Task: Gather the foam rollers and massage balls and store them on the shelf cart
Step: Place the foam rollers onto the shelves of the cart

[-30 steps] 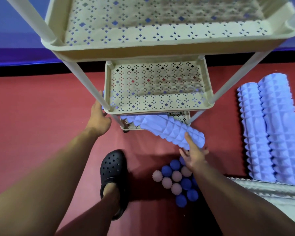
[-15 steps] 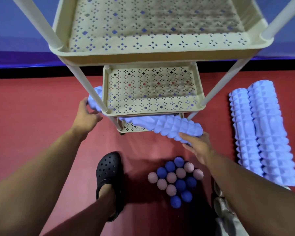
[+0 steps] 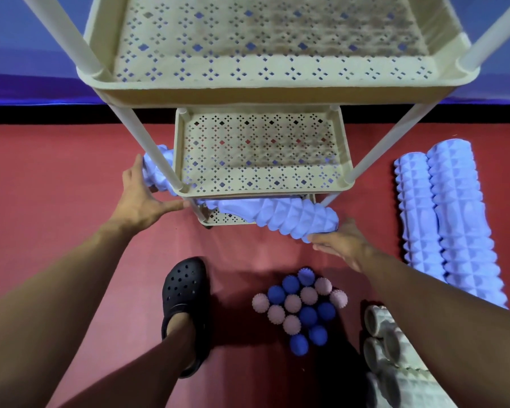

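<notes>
A lavender foam roller (image 3: 289,216) lies across the bottom tier of the cream shelf cart (image 3: 189,89), both ends sticking out. The left hand (image 3: 143,198) touches its left end with straight fingers; the right hand (image 3: 343,242) cups the right end, fingers loosely extended. Spiky massage balls (image 3: 301,307) cluster on the red floor (image 3: 56,178) nearby, two more rollers (image 3: 448,219) at right.

Single head view, looking steeply down, close above shelf cart (image 3: 256,89), floor (image 3: 56,172) beyond.
</notes>
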A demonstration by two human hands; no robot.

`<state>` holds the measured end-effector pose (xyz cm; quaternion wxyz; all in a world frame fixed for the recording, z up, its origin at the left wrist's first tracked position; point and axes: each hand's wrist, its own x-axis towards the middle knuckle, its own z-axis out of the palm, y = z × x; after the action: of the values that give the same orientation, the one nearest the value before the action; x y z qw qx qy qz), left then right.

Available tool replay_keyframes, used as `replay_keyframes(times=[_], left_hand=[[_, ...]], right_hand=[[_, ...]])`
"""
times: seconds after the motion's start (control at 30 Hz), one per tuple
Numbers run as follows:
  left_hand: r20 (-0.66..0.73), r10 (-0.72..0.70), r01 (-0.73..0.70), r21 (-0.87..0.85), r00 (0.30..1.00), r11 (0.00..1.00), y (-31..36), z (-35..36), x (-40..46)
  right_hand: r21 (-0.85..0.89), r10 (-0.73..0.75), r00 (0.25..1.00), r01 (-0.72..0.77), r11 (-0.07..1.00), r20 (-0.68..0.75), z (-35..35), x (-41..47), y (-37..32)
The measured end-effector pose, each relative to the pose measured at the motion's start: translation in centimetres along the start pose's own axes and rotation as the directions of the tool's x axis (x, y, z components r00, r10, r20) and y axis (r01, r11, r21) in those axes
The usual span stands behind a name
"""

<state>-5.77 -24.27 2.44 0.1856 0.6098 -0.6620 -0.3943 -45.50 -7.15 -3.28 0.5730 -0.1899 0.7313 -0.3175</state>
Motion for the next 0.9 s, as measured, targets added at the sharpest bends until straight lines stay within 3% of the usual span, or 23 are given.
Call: replay_keyframes(times=[0.2, 0.37, 0.53, 0.63, 0.73, 0.8, 0.9], left_hand=[[0.0, -0.032, 0.032, 0.035, 0.999, 0.999, 2.4, 0.9, -0.8], [0.126, -0.127, 0.116, 0.09, 0.984, 0.989, 1.6, 0.8, -0.2], [0.052, -0.155, 0.162, -0.215, 0.987, 0.963, 0.1, -0.6, 1.0], [0.06, -0.328, 0.309, -0.521, 0.943, 0.796, 0.7, -0.9, 1.3], [0.003, -0.409, 0.322, -0.623, 0.912, 0.713, 1.9, -0.7, 1.5], [-0.028, -0.415, 0.294, -0.661, 0.909, 0.69, 2.3, -0.8, 1.4], [-0.083, -0.437, 0.235, -0.746, 0.896, 0.623, 2.2, -1.3, 1.6]], right_hand=[[-0.08, -0.024, 1.0, 0.023, 0.997, -0.013, -0.1, -0.1, -0.4], [-0.132, 0.002, 1.0, -0.003, 0.991, -0.005, -0.5, -0.5, -1.6], [-0.189, 0.029, 0.999, -0.024, 0.982, 0.025, -1.2, -0.2, -1.7], [-0.206, 0.037, 0.999, -0.031, 0.978, 0.022, -1.3, -0.4, -1.8], [-0.114, 0.092, 0.996, -0.091, 0.989, 0.008, -1.5, -0.5, -2.2], [-0.021, 0.14, 0.987, -0.138, 0.99, 0.082, -1.4, -0.8, -2.6], [0.138, 0.083, 0.987, -0.102, 0.985, 0.136, 0.0, -1.2, -3.5]])
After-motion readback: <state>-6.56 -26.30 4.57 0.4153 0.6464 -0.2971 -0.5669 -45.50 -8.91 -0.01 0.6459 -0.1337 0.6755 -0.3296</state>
